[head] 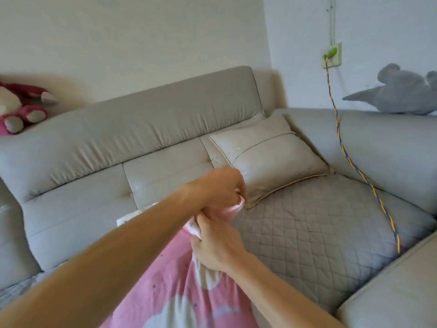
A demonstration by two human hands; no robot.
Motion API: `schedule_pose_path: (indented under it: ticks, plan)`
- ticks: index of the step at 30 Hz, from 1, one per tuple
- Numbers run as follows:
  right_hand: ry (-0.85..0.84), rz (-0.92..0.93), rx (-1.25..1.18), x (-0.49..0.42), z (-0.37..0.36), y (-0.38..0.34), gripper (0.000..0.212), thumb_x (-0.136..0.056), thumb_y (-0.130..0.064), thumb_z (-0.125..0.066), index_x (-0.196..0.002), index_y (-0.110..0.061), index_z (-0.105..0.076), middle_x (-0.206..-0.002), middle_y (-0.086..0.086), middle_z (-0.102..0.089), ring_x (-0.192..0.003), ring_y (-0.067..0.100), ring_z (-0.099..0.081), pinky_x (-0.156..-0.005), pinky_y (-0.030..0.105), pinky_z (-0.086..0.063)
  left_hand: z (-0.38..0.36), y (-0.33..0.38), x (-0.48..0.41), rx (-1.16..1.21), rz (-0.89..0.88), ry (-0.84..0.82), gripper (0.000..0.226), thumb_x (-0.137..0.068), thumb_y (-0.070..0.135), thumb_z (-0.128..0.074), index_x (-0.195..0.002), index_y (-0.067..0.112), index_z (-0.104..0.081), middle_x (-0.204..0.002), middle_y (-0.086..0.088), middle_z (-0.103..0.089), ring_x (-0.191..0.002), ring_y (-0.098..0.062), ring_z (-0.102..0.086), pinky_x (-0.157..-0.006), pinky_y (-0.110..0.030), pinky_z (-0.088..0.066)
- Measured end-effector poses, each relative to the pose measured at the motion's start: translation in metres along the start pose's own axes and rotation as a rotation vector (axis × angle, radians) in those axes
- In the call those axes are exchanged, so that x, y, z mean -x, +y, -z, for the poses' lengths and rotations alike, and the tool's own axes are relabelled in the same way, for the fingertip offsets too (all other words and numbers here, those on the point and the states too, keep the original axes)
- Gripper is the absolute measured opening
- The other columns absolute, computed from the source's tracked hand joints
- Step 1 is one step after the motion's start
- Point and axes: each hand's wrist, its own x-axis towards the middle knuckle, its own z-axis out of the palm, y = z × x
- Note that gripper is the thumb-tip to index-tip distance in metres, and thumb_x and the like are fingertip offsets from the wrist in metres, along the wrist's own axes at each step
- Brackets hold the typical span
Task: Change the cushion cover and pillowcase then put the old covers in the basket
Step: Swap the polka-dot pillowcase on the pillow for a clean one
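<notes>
Pink-and-white fabric cover (175, 292): held lengthwise, outward.
Right hand (217, 249): nearer, fingers gripping cover.
Left hand (217, 188): fingers pinching far end.

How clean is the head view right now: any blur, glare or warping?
Head view: soft, even daylight with no glare; wide-angle warp bows the sofa back; left hand and right hand, both gripping the pink cover, look slightly blurred; the cover's near end goes soft at the bottom edge; the cushion is reasonably sharp.
</notes>
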Motion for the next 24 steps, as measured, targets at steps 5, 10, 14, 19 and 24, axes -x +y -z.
schedule_pose_path:
  ticks: [5, 10, 14, 19, 24]
  plan:
    - [-0.193, -0.308, -0.049, 0.000, -0.017, 0.059, 0.029, -0.099, -0.031, -0.042, -0.117, -0.018, -0.060, -0.115, 0.007, -0.065, -0.111, 0.029, -0.061, -0.092, 0.041, -0.051, -0.076, -0.022, 0.022, -0.126, 0.120, 0.102, 0.022, -0.090, 0.037, -0.061, -0.112, 0.036, -0.064, -0.112, 0.011, -0.065, -0.108, -0.017, -0.059, -0.082, -0.030, -0.048]
    - [-0.103, -0.224, -0.134, 0.039, -0.006, 0.085, 0.026, -0.096, -0.047, -0.047, -0.092, -0.029, -0.065, -0.087, -0.007, -0.069, -0.078, 0.010, -0.064, -0.069, 0.035, -0.053, -0.135, -0.067, 0.105, -0.047, 0.182, 0.432, 0.036, -0.086, 0.061, -0.049, -0.106, 0.035, -0.065, -0.102, 0.013, -0.061, -0.094, -0.014, -0.061, -0.080, -0.032, -0.052]
    - [0.006, -0.433, 0.012, 0.044, -0.004, 0.094, 0.037, -0.077, -0.066, -0.051, -0.072, -0.031, -0.060, -0.070, -0.009, -0.066, -0.069, 0.015, -0.065, -0.062, 0.034, -0.055, -0.153, -0.071, 0.162, 0.036, 0.165, 0.514, 0.039, -0.084, 0.066, -0.054, -0.111, 0.041, -0.064, -0.117, 0.016, -0.057, -0.105, -0.007, -0.056, -0.091, -0.027, -0.046]
    - [0.288, -0.388, 0.103, 0.051, -0.014, 0.080, 0.044, -0.084, -0.067, -0.059, -0.067, -0.027, -0.053, -0.065, -0.011, -0.062, -0.064, 0.018, -0.061, -0.057, 0.033, -0.049, -0.170, -0.108, 0.227, 0.122, 0.400, 0.621, 0.050, -0.082, 0.068, -0.054, -0.124, 0.042, -0.059, -0.129, 0.013, -0.054, -0.117, -0.017, -0.054, -0.093, -0.037, -0.046]
    - [0.398, -0.295, 0.298, 0.058, -0.020, 0.072, 0.032, -0.089, -0.053, -0.061, -0.099, -0.023, -0.059, -0.099, -0.001, -0.061, -0.089, 0.028, -0.061, -0.058, 0.034, -0.047, -0.212, -0.120, 0.266, 0.485, 0.951, 0.663, 0.027, -0.092, 0.048, -0.057, -0.114, 0.033, -0.054, -0.113, 0.002, -0.057, -0.104, -0.025, -0.061, -0.077, -0.038, -0.049]
